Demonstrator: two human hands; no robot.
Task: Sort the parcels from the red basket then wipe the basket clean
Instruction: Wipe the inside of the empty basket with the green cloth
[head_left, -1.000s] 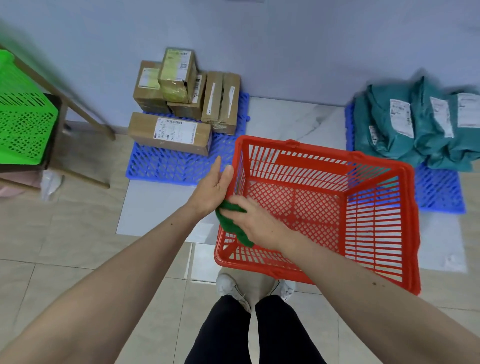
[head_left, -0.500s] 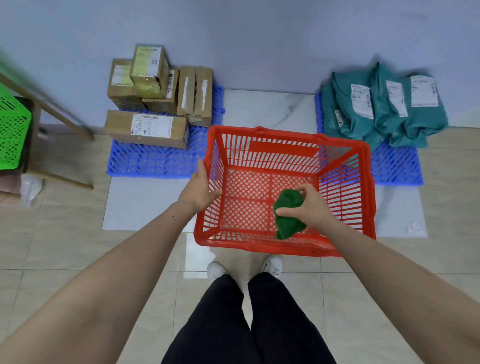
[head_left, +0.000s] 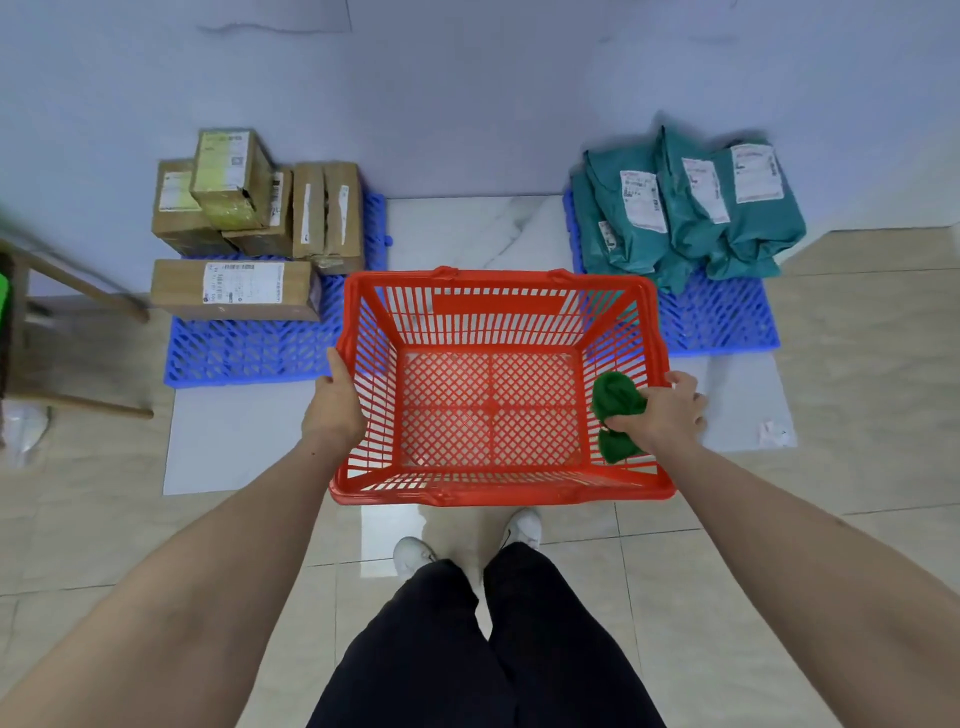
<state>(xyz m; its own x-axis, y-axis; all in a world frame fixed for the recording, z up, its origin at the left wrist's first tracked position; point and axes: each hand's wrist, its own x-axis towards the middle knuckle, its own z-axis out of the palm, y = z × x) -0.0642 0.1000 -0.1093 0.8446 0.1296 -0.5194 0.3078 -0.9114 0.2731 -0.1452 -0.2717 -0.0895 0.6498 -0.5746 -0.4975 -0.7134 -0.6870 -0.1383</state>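
left hand (head_left: 335, 402) grips red basket (head_left: 498, 491) rim; right hand (head_left: 667, 413) clutches green cloth (head_left: 615, 397)

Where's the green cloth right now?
In the head view, the green cloth is bunched in the right hand, pressed against the inside of the red basket's right wall.

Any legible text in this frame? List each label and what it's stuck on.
No text can be quoted; every print is too blurred or small.
Long cardboard box: white shipping label with barcode, unreadable.
Stacked cardboard boxes: white and yellow-green labels, unreadable.
Teal mailer bags: white shipping labels, unreadable.
Red basket: solid plate on far wall, blank.
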